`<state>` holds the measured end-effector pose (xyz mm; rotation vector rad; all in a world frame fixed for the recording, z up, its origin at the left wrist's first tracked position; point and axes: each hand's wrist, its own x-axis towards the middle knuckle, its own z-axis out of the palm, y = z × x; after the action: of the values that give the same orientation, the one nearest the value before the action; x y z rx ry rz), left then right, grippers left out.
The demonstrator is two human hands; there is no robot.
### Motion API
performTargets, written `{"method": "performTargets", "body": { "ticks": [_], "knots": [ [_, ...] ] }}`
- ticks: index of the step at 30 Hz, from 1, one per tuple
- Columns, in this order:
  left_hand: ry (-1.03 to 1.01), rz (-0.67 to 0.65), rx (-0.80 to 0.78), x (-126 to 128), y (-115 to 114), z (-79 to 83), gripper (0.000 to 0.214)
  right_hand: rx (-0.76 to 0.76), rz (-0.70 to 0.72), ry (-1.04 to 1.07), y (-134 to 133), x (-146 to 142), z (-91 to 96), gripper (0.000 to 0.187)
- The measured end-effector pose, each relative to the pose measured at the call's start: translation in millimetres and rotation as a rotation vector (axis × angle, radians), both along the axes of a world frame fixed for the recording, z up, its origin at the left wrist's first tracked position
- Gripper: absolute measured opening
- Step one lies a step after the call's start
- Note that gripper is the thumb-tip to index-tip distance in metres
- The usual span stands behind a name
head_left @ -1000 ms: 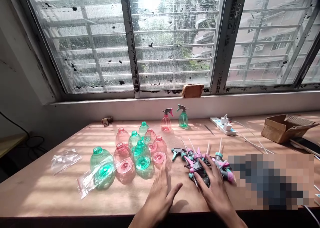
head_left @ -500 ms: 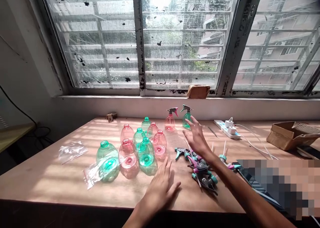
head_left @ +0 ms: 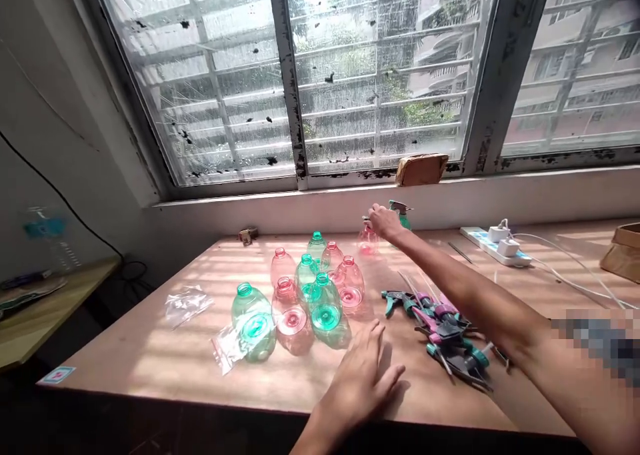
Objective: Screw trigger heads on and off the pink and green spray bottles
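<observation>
At the far left, a bottle with a blue label (head_left: 45,227) stands on a side table (head_left: 15,338). On the main table (head_left: 200,387), a crumpled clear bag (head_left: 187,306) lies near the left side, and a smaller clear bag (head_left: 226,350) touches the leftmost of 4 green bottles (head_left: 325,312). These stand grouped with 4 pink bottles (head_left: 291,308), all open-necked and upright. Just to their right is the left hand (head_left: 361,374), fingers stretched forward, thumb spread wide, holding nothing. Behind, near the wall, the pink spray bottle (head_left: 369,244) stands upright on the table. The right hand (head_left: 384,222) reaches over its top, fingers bent around the trigger head; I cannot tell whether they have closed on it. The green spray bottle (head_left: 405,222) stands just right of that hand, partly hidden. Beneath the right forearm lies a heap of loose spray heads (head_left: 447,332). Further right come a power strip (head_left: 514,260) with 2 white plugs (head_left: 507,245) and, at the edge, a cardboard box (head_left: 623,252)
</observation>
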<state>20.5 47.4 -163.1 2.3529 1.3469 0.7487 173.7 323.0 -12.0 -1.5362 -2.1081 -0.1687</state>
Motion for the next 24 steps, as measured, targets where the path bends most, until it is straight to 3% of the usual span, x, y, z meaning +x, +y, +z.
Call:
{"method": "performTargets", "body": {
  "ticks": [4,11,15,19,24],
  "knots": [
    [-0.029,-0.034,-0.007,0,2,0.8,0.070,-0.051,-0.067,0.117,-49,26,-22.2,0.031],
    [-0.132,-0.027,0.017,4,6,-1.5,0.079,-0.007,-0.189,0.597,-184,118,-68.1,0.041],
    [-0.204,-0.028,0.050,7,4,0.0,0.102,-0.064,-0.046,0.893,-243,138,-110.8,0.051],
    [-0.226,-0.101,0.105,4,1,5.4,0.111,-0.135,0.060,1.102,-263,133,-145.9,0.048],
    [-0.257,-0.177,0.191,1,1,11.3,0.095,-0.373,0.235,1.400,-261,135,-156.6,0.040]
  ]
}}
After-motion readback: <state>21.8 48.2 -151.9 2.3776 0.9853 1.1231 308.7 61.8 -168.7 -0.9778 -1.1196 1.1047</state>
